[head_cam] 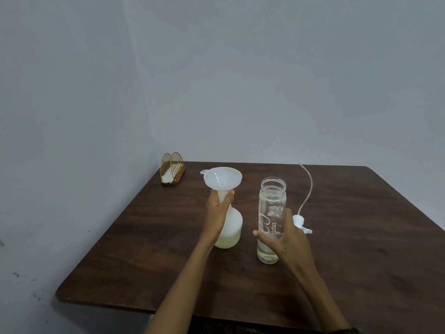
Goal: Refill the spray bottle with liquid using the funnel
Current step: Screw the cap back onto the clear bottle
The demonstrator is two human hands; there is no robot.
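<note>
A white translucent spray bottle (232, 229) stands on the dark wooden table (149, 249), a pale liquid filling its lower part. A white funnel (222, 178) sits in its neck. My left hand (218, 208) grips the neck just under the funnel. To the right stands a tall clear glass bottle (271, 213), uncapped, with a little liquid at its bottom. My right hand (286, 239) holds this bottle around its lower half. The white spray head (302, 224) lies on the table behind my right hand, its thin tube curving up toward the far edge.
A gold wire napkin holder (172, 168) with a white napkin stands at the table's far left corner against the grey wall. The table's left edge runs diagonally toward me, with floor beyond it.
</note>
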